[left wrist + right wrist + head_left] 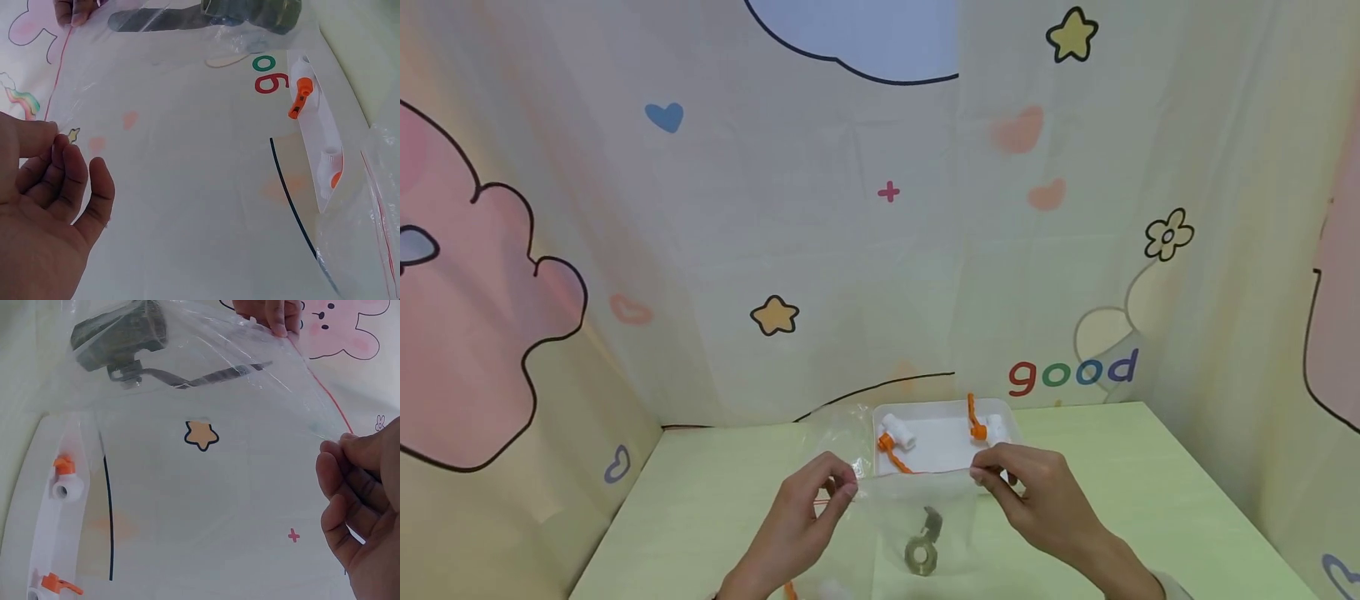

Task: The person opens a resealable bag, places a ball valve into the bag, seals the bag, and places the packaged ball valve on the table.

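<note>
A clear zip bag (887, 521) with a red line along its top edge hangs between my two hands over the table. My left hand (805, 521) pinches its upper left corner between thumb and fingertips. At the opposite corner my right hand (1037, 500) has the same pinch, and the top edge runs taut between them. Inside, low in the bag, lies a metal valve (921, 555) with a hexagonal end and a flat lever. Both wrist views show this lever through the film, the right wrist view showing the valve's dark body (119, 339) most fully.
Behind the bag stands a white tray (936, 442) holding white plastic valves (898, 432) with orange handles. Another clear bag (842, 429) lies left of the tray. At the lower edge an orange handle (790, 591) shows near my left wrist. A printed curtain (850, 250) encloses the green table (692, 517).
</note>
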The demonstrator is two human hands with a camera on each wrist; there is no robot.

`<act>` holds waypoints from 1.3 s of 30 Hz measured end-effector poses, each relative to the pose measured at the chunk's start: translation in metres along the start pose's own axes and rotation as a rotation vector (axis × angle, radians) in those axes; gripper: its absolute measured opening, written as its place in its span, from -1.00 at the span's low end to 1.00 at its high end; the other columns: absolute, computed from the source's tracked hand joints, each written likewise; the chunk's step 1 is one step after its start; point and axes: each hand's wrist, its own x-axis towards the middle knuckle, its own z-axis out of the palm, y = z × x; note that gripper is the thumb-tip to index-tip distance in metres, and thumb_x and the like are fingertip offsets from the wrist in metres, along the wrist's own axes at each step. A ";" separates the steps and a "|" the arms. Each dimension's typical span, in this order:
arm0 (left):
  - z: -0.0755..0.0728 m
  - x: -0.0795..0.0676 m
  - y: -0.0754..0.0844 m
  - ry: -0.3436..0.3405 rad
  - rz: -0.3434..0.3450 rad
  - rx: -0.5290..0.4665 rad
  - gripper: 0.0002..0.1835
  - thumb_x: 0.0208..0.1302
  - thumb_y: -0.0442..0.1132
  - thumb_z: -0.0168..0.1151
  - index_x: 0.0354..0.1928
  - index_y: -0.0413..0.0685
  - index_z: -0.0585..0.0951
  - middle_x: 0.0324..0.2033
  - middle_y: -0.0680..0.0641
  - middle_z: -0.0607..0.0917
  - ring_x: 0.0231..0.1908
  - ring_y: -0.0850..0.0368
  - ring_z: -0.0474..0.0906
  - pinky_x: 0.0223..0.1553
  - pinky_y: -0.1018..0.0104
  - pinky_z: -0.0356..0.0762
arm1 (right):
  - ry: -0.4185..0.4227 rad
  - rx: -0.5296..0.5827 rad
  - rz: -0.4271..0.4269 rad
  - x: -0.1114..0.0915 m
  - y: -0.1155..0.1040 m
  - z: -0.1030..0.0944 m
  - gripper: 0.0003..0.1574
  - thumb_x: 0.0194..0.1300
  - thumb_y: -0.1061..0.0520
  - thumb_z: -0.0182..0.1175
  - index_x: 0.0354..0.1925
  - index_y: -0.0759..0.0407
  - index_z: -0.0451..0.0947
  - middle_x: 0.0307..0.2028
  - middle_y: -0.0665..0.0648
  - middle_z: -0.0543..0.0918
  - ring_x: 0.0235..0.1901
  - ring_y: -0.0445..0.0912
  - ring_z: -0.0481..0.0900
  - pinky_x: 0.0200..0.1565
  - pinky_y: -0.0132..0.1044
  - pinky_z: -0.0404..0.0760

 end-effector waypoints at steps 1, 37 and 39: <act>0.000 0.000 0.001 0.015 0.008 0.007 -0.83 0.34 -0.35 0.21 -0.23 0.13 0.50 -0.37 0.21 0.55 -0.35 0.36 0.50 -0.28 0.45 0.53 | -0.002 -0.001 0.003 -0.001 0.001 0.000 -0.70 0.05 0.35 0.41 -0.32 -0.01 0.62 -0.48 -0.16 0.63 -0.50 -0.40 0.45 -0.41 -0.63 0.43; -0.007 -0.042 0.020 -0.427 -0.281 -0.371 -0.92 0.41 -0.32 0.09 -0.26 -0.15 0.54 -0.50 -0.12 0.62 -0.39 0.52 0.48 -0.30 0.47 0.61 | -0.241 0.197 0.041 -0.057 -0.027 -0.005 -0.65 0.06 0.39 0.33 -0.35 -0.05 0.53 -0.57 -0.20 0.55 -0.49 -0.52 0.41 -0.43 -0.74 0.35; -0.007 -0.044 0.015 -0.458 -0.305 -0.394 -0.91 0.41 -0.32 0.09 -0.27 -0.17 0.54 -0.50 -0.12 0.62 -0.40 0.52 0.48 -0.31 0.48 0.60 | -0.292 0.228 0.092 -0.058 -0.028 -0.002 -0.66 0.10 0.40 0.29 -0.35 -0.05 0.53 -0.58 -0.20 0.56 -0.50 -0.54 0.41 -0.45 -0.73 0.36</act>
